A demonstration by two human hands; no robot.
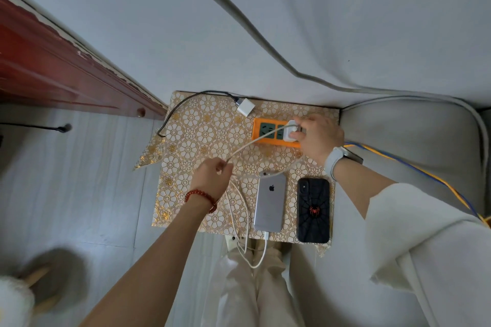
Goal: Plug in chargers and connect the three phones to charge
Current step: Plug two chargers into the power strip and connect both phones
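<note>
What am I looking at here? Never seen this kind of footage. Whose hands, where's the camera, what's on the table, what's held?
There is no robot: a person works bare-handed, and the single wide-angle camera sits on their head, looking down, so the arms enter from below. On the small table with the gold flower-patterned cloth lie an orange power strip with green sockets, a silver phone lying face down with a white cable in its near end, a phone in a black spider-web case, and a spare white charger on a black cable at the far edge. The right hand grips a white charger plug at the strip. The left hand pinches that plug's white cable. Only two phones are visible.
</note>
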